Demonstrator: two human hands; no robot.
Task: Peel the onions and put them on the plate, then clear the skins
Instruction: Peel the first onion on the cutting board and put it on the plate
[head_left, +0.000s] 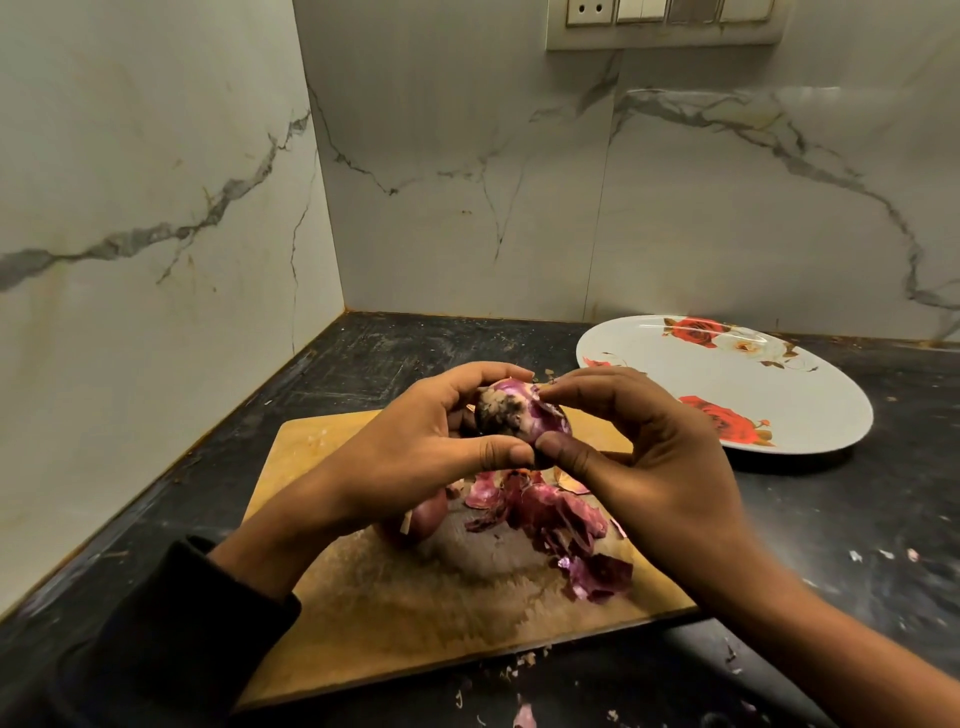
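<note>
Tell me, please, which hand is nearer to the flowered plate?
Right. The right hand works the onion just beside the plate; the left hand grips the onion's far side.

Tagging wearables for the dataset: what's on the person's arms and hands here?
Left arm wears a dark long sleeve, bunched at the cuff just above the wrist. Right forearm is bare as far as the frame shows. Both the left hand and right hand are bare: no gloves, rings or watch visible.
</note>
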